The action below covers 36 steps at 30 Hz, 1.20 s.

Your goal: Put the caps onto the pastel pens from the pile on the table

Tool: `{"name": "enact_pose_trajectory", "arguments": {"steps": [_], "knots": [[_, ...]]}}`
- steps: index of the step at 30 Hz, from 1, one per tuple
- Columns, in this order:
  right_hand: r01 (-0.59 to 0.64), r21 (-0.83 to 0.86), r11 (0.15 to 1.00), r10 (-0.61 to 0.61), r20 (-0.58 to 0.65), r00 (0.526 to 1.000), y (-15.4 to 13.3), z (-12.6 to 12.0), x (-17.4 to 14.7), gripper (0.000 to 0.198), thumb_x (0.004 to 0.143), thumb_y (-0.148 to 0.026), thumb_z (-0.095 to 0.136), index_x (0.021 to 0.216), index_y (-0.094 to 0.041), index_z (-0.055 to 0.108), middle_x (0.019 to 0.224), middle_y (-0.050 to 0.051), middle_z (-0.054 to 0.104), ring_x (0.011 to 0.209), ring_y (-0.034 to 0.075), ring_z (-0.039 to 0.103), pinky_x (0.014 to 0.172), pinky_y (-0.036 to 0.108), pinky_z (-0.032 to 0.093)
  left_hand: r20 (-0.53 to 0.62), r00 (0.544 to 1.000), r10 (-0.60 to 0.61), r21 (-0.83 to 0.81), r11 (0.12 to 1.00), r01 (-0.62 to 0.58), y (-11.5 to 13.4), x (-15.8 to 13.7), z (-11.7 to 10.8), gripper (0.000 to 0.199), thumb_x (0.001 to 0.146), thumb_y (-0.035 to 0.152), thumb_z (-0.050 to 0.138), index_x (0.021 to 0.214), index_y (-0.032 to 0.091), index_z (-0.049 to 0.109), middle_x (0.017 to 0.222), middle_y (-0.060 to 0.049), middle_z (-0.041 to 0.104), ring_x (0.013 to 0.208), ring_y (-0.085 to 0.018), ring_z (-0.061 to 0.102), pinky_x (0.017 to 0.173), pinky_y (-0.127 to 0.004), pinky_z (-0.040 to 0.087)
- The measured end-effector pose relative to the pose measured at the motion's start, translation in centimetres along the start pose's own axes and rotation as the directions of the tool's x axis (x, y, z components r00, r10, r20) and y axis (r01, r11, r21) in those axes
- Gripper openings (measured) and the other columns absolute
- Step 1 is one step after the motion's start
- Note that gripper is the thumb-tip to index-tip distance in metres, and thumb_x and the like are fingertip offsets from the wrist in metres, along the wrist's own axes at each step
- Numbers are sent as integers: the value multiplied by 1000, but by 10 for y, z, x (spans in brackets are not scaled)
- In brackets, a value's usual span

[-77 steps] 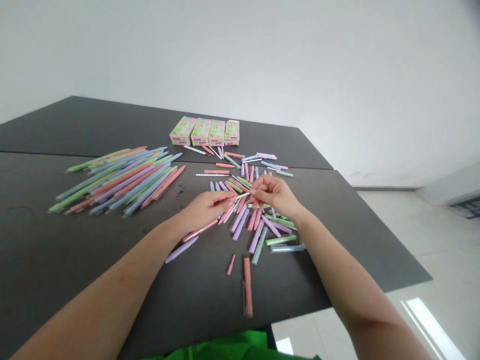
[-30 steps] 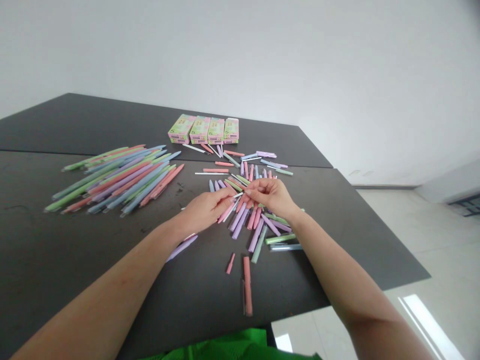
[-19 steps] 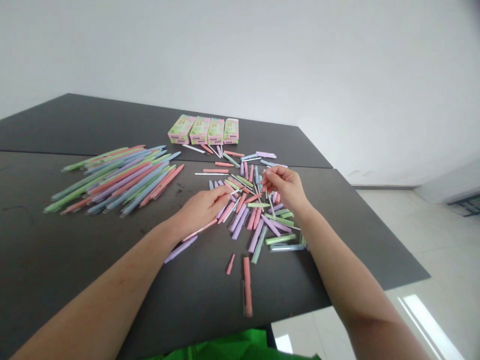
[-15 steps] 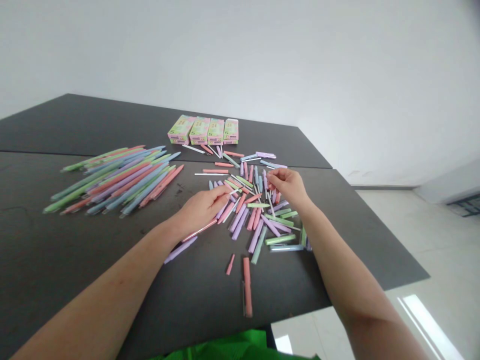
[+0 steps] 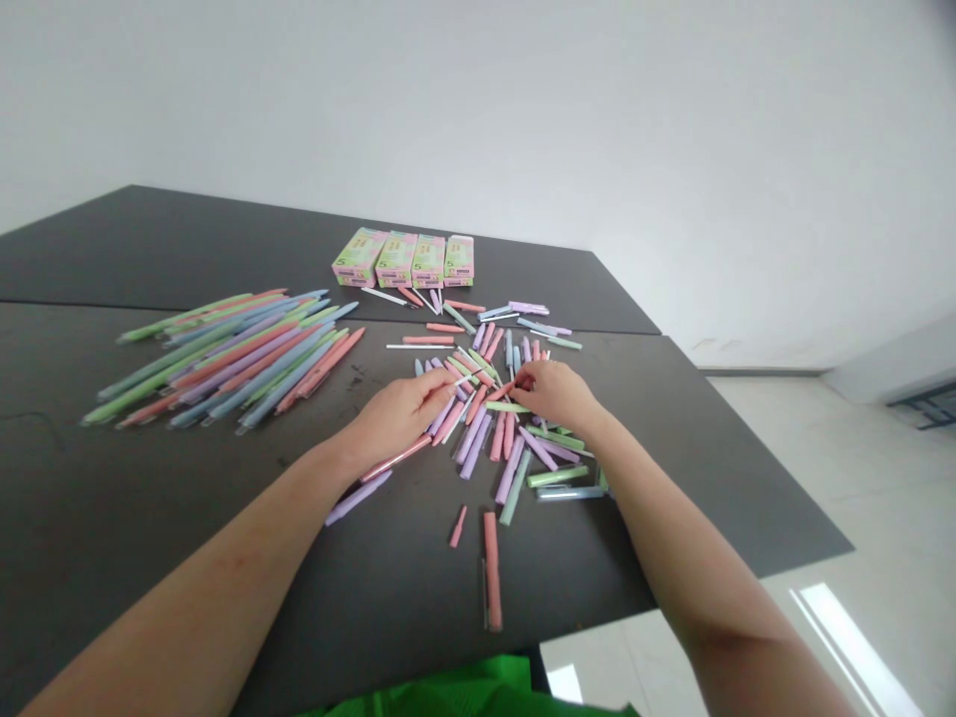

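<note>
Over the left side of a loose heap of pen parts, my left hand (image 5: 403,410) is closed on a thin white pen refill (image 5: 464,379), which sticks out past the fingertips. My right hand (image 5: 551,388) reaches into the middle of the heap with its fingers pinched at the end of a red tapered pen part (image 5: 500,392). A light green tapered part (image 5: 508,407) lies just below those fingertips. Purple barrels (image 5: 478,446), green barrels (image 5: 559,477) and several other coloured pieces surround both hands.
A pile of whole pastel pens (image 5: 231,358) lies at the left. Several green-and-pink boxes (image 5: 427,261) stand in a row behind the heap. Near the front edge of the dark table (image 5: 336,617) are a red barrel with a clear cap (image 5: 492,573) and a small red piece (image 5: 458,528).
My right hand has moved left and slightly down, from the heap's right part to the red tapered part. A greenish barrel now shows at the back right. My left hand stays put.
</note>
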State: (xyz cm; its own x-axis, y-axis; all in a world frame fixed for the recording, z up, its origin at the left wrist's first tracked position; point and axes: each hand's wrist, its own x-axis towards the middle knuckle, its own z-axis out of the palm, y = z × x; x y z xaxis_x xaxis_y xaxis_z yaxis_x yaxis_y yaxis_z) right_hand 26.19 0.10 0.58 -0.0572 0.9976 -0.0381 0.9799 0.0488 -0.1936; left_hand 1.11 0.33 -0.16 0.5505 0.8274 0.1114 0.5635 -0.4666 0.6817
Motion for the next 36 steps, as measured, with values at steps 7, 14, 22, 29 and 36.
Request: {"name": "enact_pose_trajectory", "arguments": {"steps": [7, 14, 22, 29, 36], "knots": [[-101, -34, 994, 99, -37, 994, -20, 5, -4, 26, 84, -37, 52, 79, -20, 71, 83, 10, 72, 79, 23, 65, 67, 30, 44, 3, 1000, -7, 1, 1000, 7, 0, 0, 0, 40, 97, 47, 33, 107, 22, 62, 94, -3, 71, 86, -22, 65, 79, -29, 45], [-163, -20, 986, 162, -54, 985, -20, 5, -2, 32, 82, -41, 54, 76, -18, 74, 78, 13, 72, 78, 26, 67, 64, 31, 46, 16, 1000, 4, 86, 996, -6, -1, -1, 2, 39, 97, 46, 32, 110, 24, 62, 97, -4, 72, 86, -22, 66, 77, -29, 45], [-176, 110, 978, 185, -77, 980, -9, 0, 1, 23, 74, -38, 61, 66, -20, 72, 67, 8, 70, 70, 22, 65, 60, 27, 42, 63, 998, 26, 216, 976, -39, 1, -3, 5, 38, 98, 45, 29, 112, 28, 61, 92, -3, 72, 83, -23, 67, 68, -28, 43], [-146, 167, 975, 164, -99, 982, -4, 5, 4, 16, 71, -27, 59, 74, -17, 71, 70, 6, 71, 72, 20, 65, 65, 26, 42, 76, 996, 45, 213, 975, -60, 7, -5, 2, 37, 99, 44, 29, 108, 27, 61, 88, -2, 72, 78, -22, 67, 65, -27, 41], [-96, 190, 977, 123, -138, 983, -9, -9, 11, 15, 74, -24, 56, 76, -17, 70, 73, 4, 72, 69, 17, 63, 64, 25, 41, 26, 998, 51, 211, 976, -55, 8, -6, 1, 34, 99, 38, 29, 104, 25, 60, 83, -2, 69, 77, -22, 66, 63, -27, 39]]}}
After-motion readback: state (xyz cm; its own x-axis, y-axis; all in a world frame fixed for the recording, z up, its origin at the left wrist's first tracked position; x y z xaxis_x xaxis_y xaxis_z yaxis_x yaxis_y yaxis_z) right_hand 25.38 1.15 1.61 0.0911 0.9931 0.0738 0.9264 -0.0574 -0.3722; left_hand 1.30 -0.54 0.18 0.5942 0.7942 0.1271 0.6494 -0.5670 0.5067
